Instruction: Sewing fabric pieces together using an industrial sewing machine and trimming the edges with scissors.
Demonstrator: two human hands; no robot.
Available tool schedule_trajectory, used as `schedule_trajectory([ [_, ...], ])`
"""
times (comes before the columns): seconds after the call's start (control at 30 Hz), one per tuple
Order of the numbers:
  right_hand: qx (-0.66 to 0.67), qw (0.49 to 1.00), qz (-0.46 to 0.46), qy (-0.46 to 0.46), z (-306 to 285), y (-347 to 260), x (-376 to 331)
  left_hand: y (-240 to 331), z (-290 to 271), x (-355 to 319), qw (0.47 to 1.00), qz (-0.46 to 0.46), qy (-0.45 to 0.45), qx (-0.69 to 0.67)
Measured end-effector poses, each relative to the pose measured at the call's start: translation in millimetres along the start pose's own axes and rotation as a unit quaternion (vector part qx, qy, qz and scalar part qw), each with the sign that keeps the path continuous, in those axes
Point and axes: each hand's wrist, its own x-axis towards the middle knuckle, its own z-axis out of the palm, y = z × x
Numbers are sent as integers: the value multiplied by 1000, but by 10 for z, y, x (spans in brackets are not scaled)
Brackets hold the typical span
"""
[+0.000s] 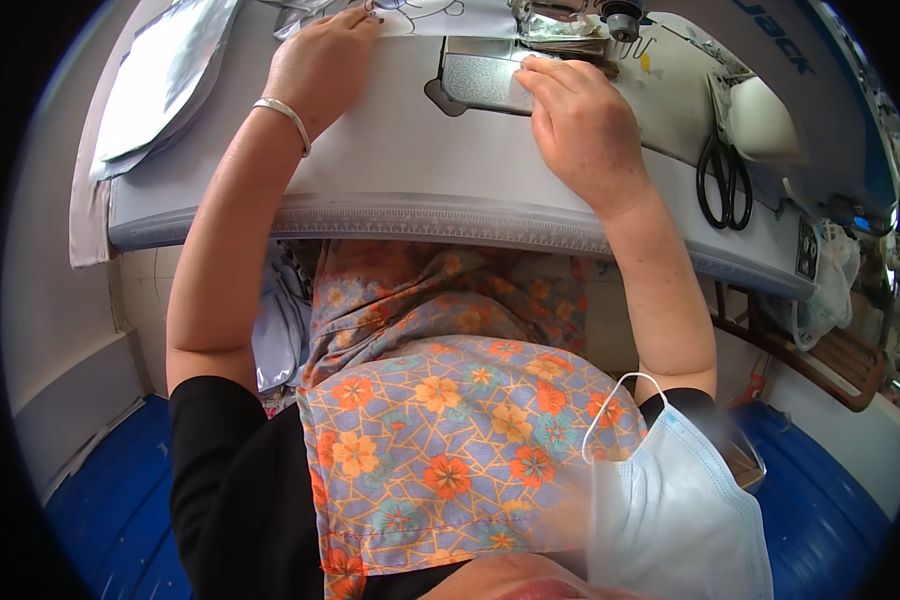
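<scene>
White, with dark curving lines drawn on it, a sheet (435, 17) lies at the far side of the table (440, 165), cut off by the upper edge of the view. Its near edge runs crosswise, from the left hand (322, 70) toward the sewing machine (625, 22) on the right; with the far part out of view, I cannot tell its full long axis. The left hand rests on the sheet's left part, fingers (354, 19) close together and pressed down; a silver bangle (288, 120) circles that wrist.

Just nearer than the sheet is a grey metal plate (480, 80), its long axis also running left to right, its rounded left end pointing to the person's left. The right hand (588, 125) covers the plate's right end, fingers narrow and bent, tips pointing left; whether they pinch anything I cannot tell.

Black-handled scissors (724, 185) lie right of that hand, handles toward the person. Silvery flat pieces (160, 85) are stacked at the table's left, and a ruler strip (440, 217) follows its front edge. Below, a floral apron (470, 430) covers the lap, with a pale blue mask (680, 500) hanging over it.
</scene>
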Motion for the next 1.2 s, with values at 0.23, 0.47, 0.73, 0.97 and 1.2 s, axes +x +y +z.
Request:
schedule_trajectory([
  [0.23, 1, 1000, 3, 0, 0, 20, -19, 285, -420, -189, 990, 49, -28, 126],
  [0.47, 35, 999, -7, 18, 27, -4, -5, 1176, -1077, -638, 951, 182, -206, -139],
  [0.73, 29, 1000, 1, -12, 38, 25, -36, 1533, -916, -723, 934, 228, -101, -257],
  [0.97, 48, 998, 36, -14, -118, 61, -153, 1600, -1048, -846, 938, 221, -90, -252],
  [1.2, -141, 941, 301, 66, -945, 728, -1212, 1353, -1181, -991, 964, 145, -20, -222],
])
